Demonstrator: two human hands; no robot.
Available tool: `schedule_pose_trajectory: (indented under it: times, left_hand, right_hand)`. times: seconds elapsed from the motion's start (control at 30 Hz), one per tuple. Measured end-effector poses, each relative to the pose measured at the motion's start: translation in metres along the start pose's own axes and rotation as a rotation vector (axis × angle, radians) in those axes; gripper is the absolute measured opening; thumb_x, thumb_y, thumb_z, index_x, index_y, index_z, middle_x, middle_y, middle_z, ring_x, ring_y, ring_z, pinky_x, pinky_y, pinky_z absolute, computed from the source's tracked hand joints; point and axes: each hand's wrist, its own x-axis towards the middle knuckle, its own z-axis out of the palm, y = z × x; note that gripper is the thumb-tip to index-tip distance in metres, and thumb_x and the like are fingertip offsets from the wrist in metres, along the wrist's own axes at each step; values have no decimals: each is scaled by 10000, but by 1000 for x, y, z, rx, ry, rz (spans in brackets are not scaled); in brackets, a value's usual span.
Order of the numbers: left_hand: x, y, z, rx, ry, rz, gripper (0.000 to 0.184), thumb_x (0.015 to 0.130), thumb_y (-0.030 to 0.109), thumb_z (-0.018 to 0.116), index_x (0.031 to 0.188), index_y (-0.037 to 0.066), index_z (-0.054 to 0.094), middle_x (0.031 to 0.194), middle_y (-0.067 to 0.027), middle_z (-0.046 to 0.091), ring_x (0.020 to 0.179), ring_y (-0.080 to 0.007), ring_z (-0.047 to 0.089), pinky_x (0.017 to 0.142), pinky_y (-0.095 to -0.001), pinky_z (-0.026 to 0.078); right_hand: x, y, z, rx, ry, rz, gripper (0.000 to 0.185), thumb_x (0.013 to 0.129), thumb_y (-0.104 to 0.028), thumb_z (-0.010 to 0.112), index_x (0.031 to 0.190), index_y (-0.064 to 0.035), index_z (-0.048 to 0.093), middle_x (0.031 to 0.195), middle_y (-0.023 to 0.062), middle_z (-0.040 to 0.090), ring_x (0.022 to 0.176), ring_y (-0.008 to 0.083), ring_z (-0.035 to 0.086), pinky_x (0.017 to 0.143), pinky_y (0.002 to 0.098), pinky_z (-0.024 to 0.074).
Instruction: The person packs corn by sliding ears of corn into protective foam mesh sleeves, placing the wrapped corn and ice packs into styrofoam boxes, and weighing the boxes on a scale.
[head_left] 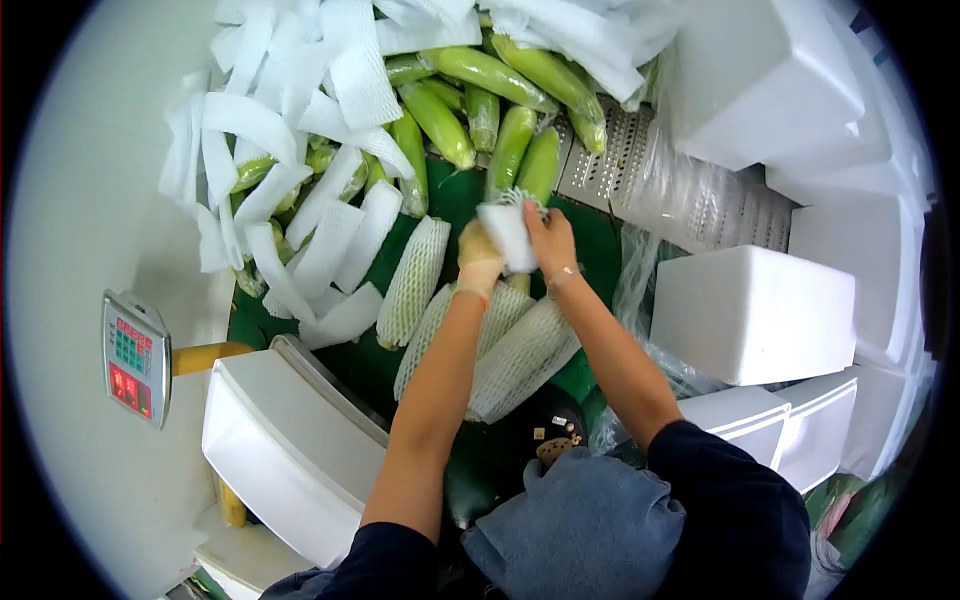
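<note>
Between my two hands is a white foam net sleeve (508, 236), bunched up at the lower end of a green, film-wrapped vegetable (540, 165). My left hand (480, 255) has its fingers closed on the sleeve's left side, somewhat blurred. On the right side, my right hand (549, 240) pinches the sleeve near its top edge. Below my hands lie several vegetables in white foam nets, one of them (525, 360) between my forearms. Another netted one (414, 283) lies to the left. A bare green vegetable (511, 150) lies just above my hands.
Green vegetables (440, 122) and loose foam sleeves (352, 75) are heaped at the top and left. A digital scale display (136, 360) stands at the far left. White foam boxes (755, 312) line the right, beside clear plastic film and a perforated metal surface (615, 165). A white box (290, 440) is lower left.
</note>
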Motion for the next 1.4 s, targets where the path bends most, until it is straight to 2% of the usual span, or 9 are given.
schedule_pose_trajectory:
  times: [0.13, 0.3, 0.47, 0.63, 0.73, 0.9, 1.03, 1.17, 1.4]
  left_hand:
    - [-101, 106, -32, -909, -140, -420, 352, 859, 342, 597, 881, -7, 648, 744, -28, 579, 651, -122, 510, 576, -271, 434]
    - [-103, 118, -31, -45, 103, 105, 287, 869, 308, 540, 927, 47, 641, 814, -183, 634, 688, -294, 564, 652, -349, 462]
    - [-47, 113, -45, -359, 14, -263, 257, 823, 308, 564, 782, 73, 657, 710, -176, 609, 611, -278, 511, 603, -328, 427]
    - [-29, 28, -28, -248, 74, 26, 203, 853, 194, 518, 760, 61, 639, 872, -133, 658, 797, -278, 621, 693, -348, 479]
    - [9, -30, -12, 893, 10, 291, 269, 848, 298, 522, 833, 68, 660, 900, -154, 657, 856, -352, 619, 724, -381, 498]
    - [-39, 46, -17, 352, 167, -275, 285, 832, 255, 489, 1002, 81, 637, 1082, -178, 619, 959, -375, 598, 825, -435, 481]
    - [-78, 103, -39, 181, -153, -25, 300, 840, 323, 525, 1022, 112, 633, 1107, -180, 604, 1030, -370, 563, 902, -412, 445]
    - [-44, 36, -110, 542, 964, 299, 285, 765, 210, 601, 993, 40, 614, 926, -176, 618, 893, -329, 597, 804, -380, 486]
    - [-20, 5, -157, 771, 720, 8, 357, 753, 207, 664, 1052, 31, 580, 976, -131, 635, 892, -292, 623, 783, -357, 501]
  right_hand:
    - [-75, -76, -57, -28, -30, -101, 540, 847, -474, 579, 713, 48, 539, 602, 168, 544, 563, 173, 515, 554, 362, 437]
    - [-41, -101, -76, 152, -112, -110, 363, 872, -373, 561, 809, -20, 614, 684, 124, 608, 642, 166, 588, 622, 338, 476]
    - [7, -82, -59, 1006, -331, 236, 228, 873, -216, 561, 990, -32, 625, 899, 63, 666, 757, 187, 639, 690, 322, 515]
    - [-4, -52, -23, 425, -200, 203, 231, 831, -154, 613, 966, 30, 647, 855, 112, 668, 714, 214, 634, 628, 320, 482]
    - [0, -13, -14, -570, -65, -51, 262, 840, -232, 576, 1036, -70, 638, 1005, 190, 635, 866, 407, 592, 777, 378, 470]
    - [-34, -62, -24, 249, -332, -279, 498, 891, -266, 521, 1305, -15, 406, 1353, 136, 409, 1277, 231, 345, 1064, 326, 234]
    - [-19, -95, -65, -133, -232, -392, 730, 697, -271, 774, 1248, 37, 406, 1069, 179, 609, 932, 273, 612, 813, 363, 483]
    - [-24, -89, -120, -971, -63, -402, 657, 688, -406, 741, 1137, -20, 458, 919, 247, 597, 826, 408, 600, 715, 467, 484]
    - [-92, -65, -100, -1068, -140, -457, 680, 794, -303, 662, 1328, -32, 341, 1247, 211, 435, 1106, 395, 440, 906, 460, 375]
